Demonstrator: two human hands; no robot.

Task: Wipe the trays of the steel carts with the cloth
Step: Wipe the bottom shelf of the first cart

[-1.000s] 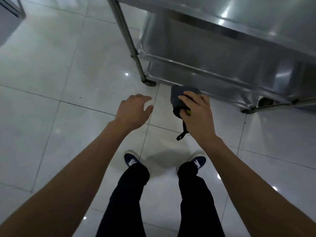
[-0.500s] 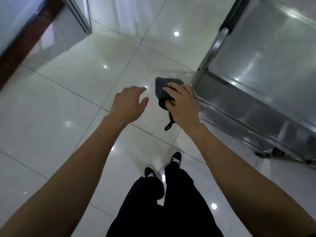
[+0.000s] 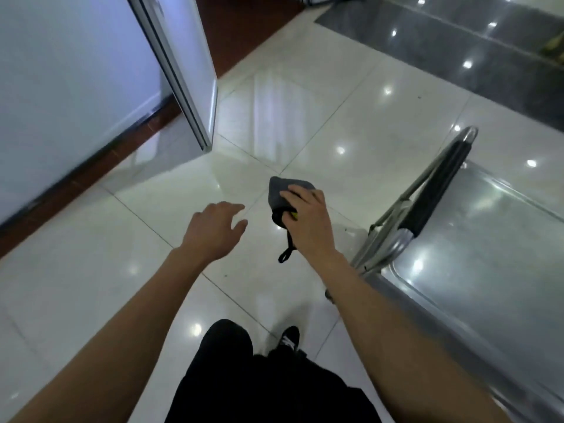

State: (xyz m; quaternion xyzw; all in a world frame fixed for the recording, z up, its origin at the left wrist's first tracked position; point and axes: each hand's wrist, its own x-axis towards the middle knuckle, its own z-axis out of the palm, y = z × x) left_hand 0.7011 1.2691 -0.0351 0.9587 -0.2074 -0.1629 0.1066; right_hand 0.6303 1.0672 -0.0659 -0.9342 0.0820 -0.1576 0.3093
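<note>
My right hand grips a folded grey cloth with a black loop hanging below it, held in the air over the floor. My left hand hovers beside it, fingers relaxed and spread, holding nothing. A steel cart stands at the right, its shiny top tray facing up and its black-padded push handle nearest my right hand. The cloth is left of the cart and does not touch it.
Glossy white floor tiles spread ahead. A white panel with a metal-edged door stands at the left over a dark red strip. A dark grey floor band runs at the far right. My legs and shoes are below.
My view has swung left and away from the cart's lower shelves; the cart now sits at the right with its top tray in view. Both hands keep their poses, the cloth still gripped.
</note>
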